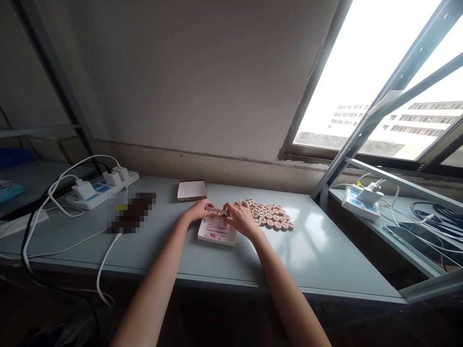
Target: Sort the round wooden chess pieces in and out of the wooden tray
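Both my hands meet over the far edge of a small white box point(216, 235) that holds a folded sheet printed with red lines. My left hand point(198, 210) and my right hand point(240, 218) each pinch an end of a short row of round wooden game pieces point(217, 212) held between them. Just right of my right hand, several more wooden pieces point(273, 217) lie flat in tidy rows on the grey table point(318, 255). A box lid point(192, 190) lies behind my left hand.
A white power strip point(101, 185) with chargers and white cables sits at the far left. A blurred dark object point(130, 212) lies left of my hands. A metal rack post point(365, 125) rises on the right, with another power strip point(361, 200) and cables beyond it.
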